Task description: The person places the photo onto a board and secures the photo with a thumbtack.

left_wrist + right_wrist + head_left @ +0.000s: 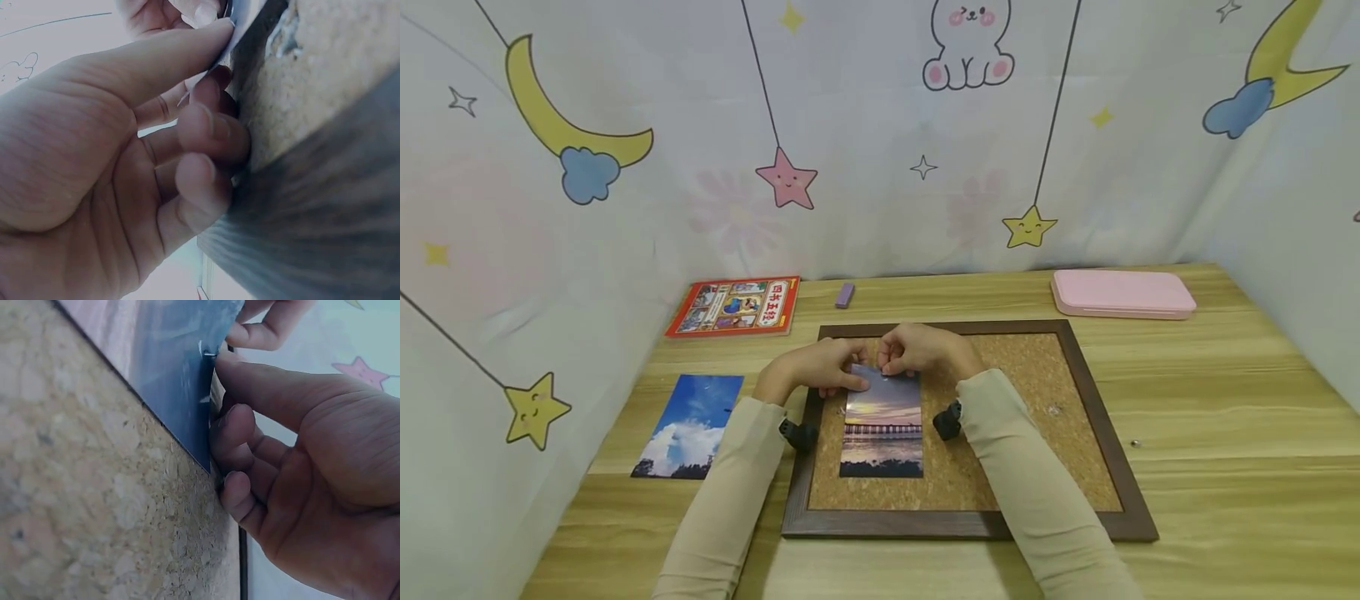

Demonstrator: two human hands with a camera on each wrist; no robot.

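Note:
A sunset photo with a pier (883, 429) lies upright on the left part of a cork board (1000, 467) framed in dark brown wood. My left hand (823, 364) pinches its top left corner between thumb and fingers, and that corner bends up off the cork in the left wrist view. At the photo's top edge, my right hand (921, 348) pinches a pushpin. Its thin metal point (209, 354) shows against the photo beside the thumb tip; the pin's head is hidden by the fingers.
Left of the board lies a sky photo (688, 425). Behind are a red book (737, 307), a small purple block (845, 295) and a pink case (1123, 293). A clear pushpin (1054, 409) is on the cork's right side; a small shiny piece (1136, 443) lies right of the frame.

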